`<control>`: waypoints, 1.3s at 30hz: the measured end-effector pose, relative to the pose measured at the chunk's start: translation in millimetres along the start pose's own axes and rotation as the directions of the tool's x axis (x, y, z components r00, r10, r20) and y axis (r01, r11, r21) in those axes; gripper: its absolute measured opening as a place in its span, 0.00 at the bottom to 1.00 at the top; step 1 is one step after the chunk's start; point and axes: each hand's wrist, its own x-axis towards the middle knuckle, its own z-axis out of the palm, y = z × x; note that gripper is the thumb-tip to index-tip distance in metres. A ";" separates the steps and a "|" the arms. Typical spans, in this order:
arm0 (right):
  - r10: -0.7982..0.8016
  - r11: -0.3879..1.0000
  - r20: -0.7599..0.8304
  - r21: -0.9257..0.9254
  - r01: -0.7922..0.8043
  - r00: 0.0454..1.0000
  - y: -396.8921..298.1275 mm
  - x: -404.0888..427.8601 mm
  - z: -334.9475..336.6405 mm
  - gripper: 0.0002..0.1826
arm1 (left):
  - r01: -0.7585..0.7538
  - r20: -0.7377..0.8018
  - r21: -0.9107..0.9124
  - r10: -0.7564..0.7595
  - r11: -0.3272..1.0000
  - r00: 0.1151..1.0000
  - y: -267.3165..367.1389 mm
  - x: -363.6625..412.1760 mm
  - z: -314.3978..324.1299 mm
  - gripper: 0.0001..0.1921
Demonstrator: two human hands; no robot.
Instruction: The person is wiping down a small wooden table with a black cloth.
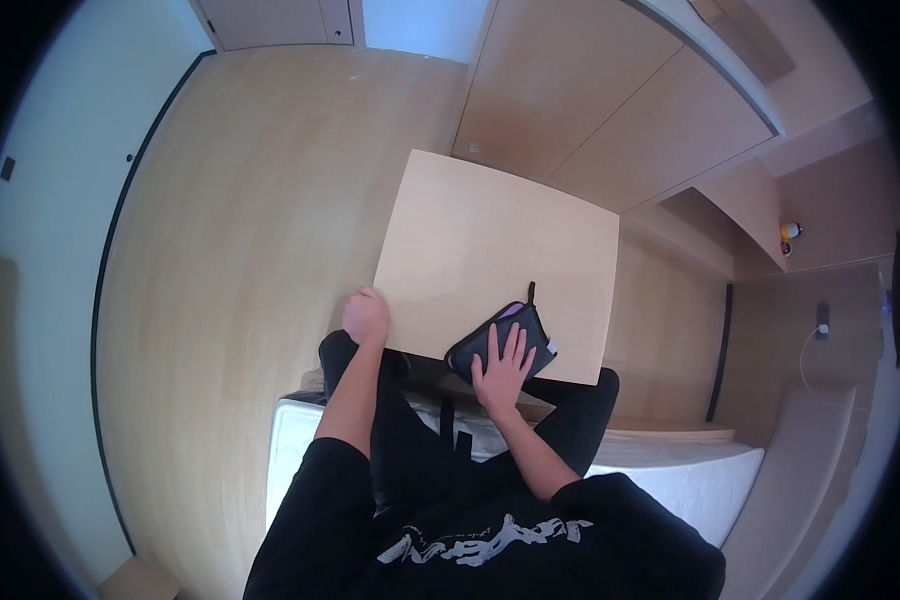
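A dark zippered pouch (510, 341) with black trim lies slanted near the front edge of a light wood table (495, 232). Some purple lining shows along its upper left side, and a black strap loop sticks out from the top corner. A small white tag is at its right corner. My right hand (505, 371) rests flat on the pouch with fingers spread, a ring on one finger. At the table's left edge, my left hand (366, 315) is curled into a fist. Its fingertips are hidden, and nothing shows in it.
Beneath me is a bed with a white mattress (660, 480). Wooden cabinets (570, 90) stand beyond the table, with a shelf nook to the right holding a small yellow and white item (791, 230). A charger (823, 328) with a white cable is plugged into the right wall.
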 end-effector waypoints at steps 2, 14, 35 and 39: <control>-0.006 1.000 0.026 0.006 0.006 1.000 2.1 0.5 -1.3 0.37 | 0.010 -0.013 -0.013 -0.010 1.000 1.000 2.6 -1.1 1.7 0.25; -0.262 0.964 -0.078 0.021 0.265 0.962 42.1 247.8 18.1 0.37 | -0.006 -0.039 0.009 0.007 1.000 0.999 -6.2 -6.3 -4.3 0.27; 0.218 0.975 -0.152 -0.017 -0.223 0.964 75.9 70.4 -4.3 0.37 | 0.011 -0.044 0.061 -0.008 0.998 0.999 -0.4 -1.2 -6.7 0.28; 0.089 0.995 -0.023 0.052 -0.088 0.996 62.6 -7.3 -22.8 0.37 | 0.020 -0.010 0.089 -0.019 0.996 1.000 0.8 1.9 -4.9 0.28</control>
